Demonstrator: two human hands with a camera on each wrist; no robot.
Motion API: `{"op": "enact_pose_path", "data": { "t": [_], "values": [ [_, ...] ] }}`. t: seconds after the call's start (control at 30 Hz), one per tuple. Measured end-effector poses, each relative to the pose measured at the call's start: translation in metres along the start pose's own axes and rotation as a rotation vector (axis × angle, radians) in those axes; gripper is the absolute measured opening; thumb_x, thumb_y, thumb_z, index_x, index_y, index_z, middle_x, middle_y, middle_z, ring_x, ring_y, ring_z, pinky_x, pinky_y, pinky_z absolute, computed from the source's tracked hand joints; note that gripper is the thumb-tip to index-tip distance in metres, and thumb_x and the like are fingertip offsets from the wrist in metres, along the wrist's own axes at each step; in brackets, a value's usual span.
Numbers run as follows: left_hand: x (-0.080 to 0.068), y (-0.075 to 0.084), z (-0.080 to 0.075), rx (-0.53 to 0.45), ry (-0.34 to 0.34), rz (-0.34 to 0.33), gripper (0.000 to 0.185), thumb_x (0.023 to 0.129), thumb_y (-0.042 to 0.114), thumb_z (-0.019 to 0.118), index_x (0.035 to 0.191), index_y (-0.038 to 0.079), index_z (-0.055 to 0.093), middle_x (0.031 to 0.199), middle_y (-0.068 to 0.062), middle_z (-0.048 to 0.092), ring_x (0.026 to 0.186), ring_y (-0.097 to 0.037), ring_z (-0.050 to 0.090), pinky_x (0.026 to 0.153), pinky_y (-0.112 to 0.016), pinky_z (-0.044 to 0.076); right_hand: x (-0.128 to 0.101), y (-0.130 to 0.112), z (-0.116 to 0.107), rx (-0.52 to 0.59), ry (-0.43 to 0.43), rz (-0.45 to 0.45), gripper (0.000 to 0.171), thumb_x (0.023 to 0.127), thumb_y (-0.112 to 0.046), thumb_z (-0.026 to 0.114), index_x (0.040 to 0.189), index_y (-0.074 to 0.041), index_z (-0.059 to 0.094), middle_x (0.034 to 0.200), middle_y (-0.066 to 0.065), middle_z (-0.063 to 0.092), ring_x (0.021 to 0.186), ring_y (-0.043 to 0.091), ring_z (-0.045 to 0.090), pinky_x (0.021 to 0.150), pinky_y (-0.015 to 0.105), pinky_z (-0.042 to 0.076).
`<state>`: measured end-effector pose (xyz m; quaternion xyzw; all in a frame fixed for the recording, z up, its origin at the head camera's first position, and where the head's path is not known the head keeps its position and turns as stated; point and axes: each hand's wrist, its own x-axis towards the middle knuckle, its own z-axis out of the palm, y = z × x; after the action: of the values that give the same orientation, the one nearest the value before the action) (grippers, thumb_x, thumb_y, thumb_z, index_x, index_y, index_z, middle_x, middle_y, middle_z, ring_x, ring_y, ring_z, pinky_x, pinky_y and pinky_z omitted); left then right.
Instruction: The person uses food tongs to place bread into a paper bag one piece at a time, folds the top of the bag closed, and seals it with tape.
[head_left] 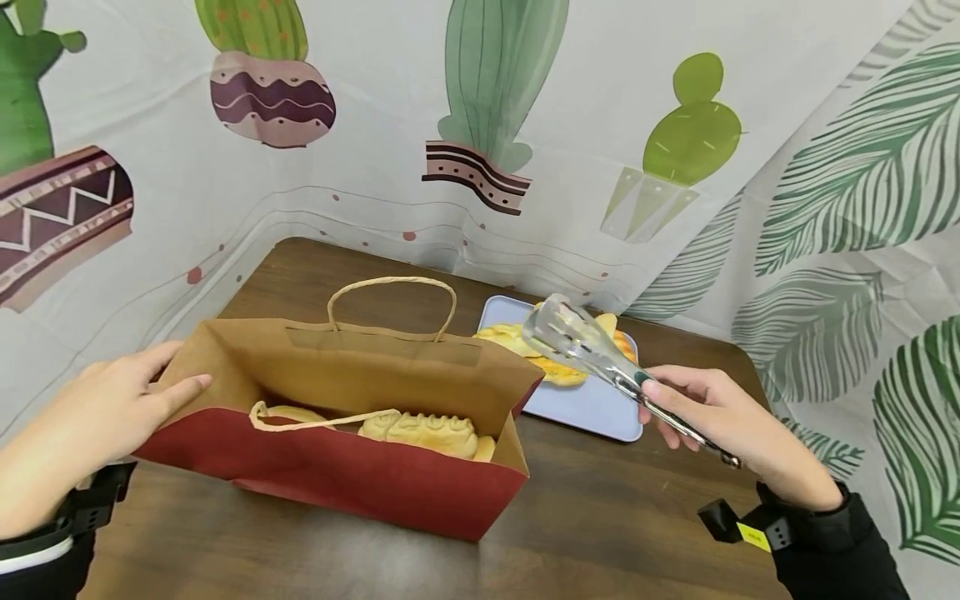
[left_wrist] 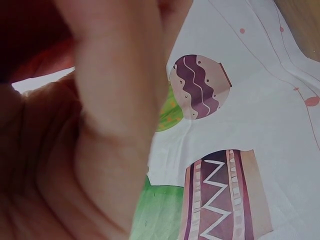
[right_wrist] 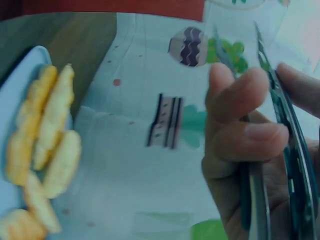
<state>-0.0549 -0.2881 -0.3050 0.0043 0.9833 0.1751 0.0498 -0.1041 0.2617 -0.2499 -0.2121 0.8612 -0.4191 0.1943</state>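
Wooden table bears bread-filled bag; left hand flat against it; right hand grips tongs.

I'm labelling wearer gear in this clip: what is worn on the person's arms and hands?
Both hands are bare. The left hand has a black wrist strap above a dark sleeve with a white edge. The right hand has a black wristband with a small black mount bearing a yellow tag, and a black sleeve.
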Motion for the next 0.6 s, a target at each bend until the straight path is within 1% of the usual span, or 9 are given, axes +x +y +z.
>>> {"op": "enact_pose_path", "data": {
  "t": [0.07,0.1,0.23,0.3,0.47,0.53,0.6],
  "values": [
    [0.0,0.0,0.0,-0.001,0.0,-0.001,0.063,0.094,0.041,0.049,0.13,-0.01,0.039,0.12,-0.042,0.047,0.104,-0.062,0.043,0.078,-0.069,0.036,0.0,0.015,0.003,0.073,0.014,0.036,0.024,0.1,-0.02,0.041,0.094,-0.005,0.059,0.059,0.005,0.053,0.045,0.017,0.045,0.039,0.031,0.038],
    [0.0,0.0,0.0,-0.001,0.0,-0.002,0.063,0.094,0.041,0.049,0.13,-0.01,0.039,0.12,-0.042,0.047,0.104,-0.062,0.043,0.078,-0.069,0.036,0.0,0.023,0.006,0.109,0.031,0.073,0.026,0.1,-0.023,0.041,0.094,-0.004,0.059,0.06,0.004,0.054,0.046,0.015,0.046,0.04,0.031,0.039],
    [0.0,0.001,0.0,0.0,0.001,-0.001,0.063,0.094,0.041,0.049,0.13,-0.01,0.039,0.121,-0.042,0.045,0.104,-0.062,0.043,0.079,-0.069,0.035,0.002,0.055,0.021,0.233,0.079,0.233,0.038,0.099,-0.036,0.042,0.103,-0.001,0.057,0.067,0.002,0.058,0.051,0.008,0.049,0.043,0.027,0.043],
    [-0.001,0.001,0.0,-0.001,0.006,0.0,0.062,0.094,0.041,0.049,0.13,-0.009,0.04,0.121,-0.042,0.045,0.104,-0.063,0.042,0.079,-0.069,0.035,0.004,0.068,0.031,0.277,0.094,0.289,0.043,0.098,-0.039,0.043,0.108,0.001,0.055,0.07,0.001,0.06,0.051,0.006,0.05,0.043,0.025,0.043],
    [-0.001,0.001,0.0,-0.01,0.029,0.012,0.059,0.094,0.039,0.05,0.129,-0.007,0.042,0.116,-0.041,0.05,0.103,-0.063,0.043,0.078,-0.069,0.036,0.01,0.094,0.057,0.365,0.081,0.41,0.054,0.097,-0.042,0.043,0.116,0.009,0.048,0.072,-0.001,0.059,0.049,0.005,0.048,0.042,0.019,0.041],
    [-0.001,0.001,0.0,-0.012,0.033,0.016,0.057,0.094,0.039,0.051,0.128,-0.006,0.043,0.114,-0.039,0.053,0.102,-0.063,0.044,0.076,-0.069,0.036,0.012,0.102,0.067,0.386,0.074,0.454,0.056,0.097,-0.043,0.043,0.116,0.01,0.047,0.073,0.0,0.058,0.049,0.005,0.048,0.043,0.018,0.04],
    [-0.001,0.001,0.0,-0.007,0.028,0.011,0.058,0.094,0.04,0.05,0.128,-0.006,0.042,0.114,-0.04,0.052,0.102,-0.064,0.044,0.076,-0.069,0.036,0.015,0.109,0.076,0.401,0.074,0.482,0.055,0.098,-0.043,0.041,0.114,0.01,0.046,0.074,-0.001,0.056,0.05,0.005,0.047,0.045,0.018,0.04]
  ]
}}
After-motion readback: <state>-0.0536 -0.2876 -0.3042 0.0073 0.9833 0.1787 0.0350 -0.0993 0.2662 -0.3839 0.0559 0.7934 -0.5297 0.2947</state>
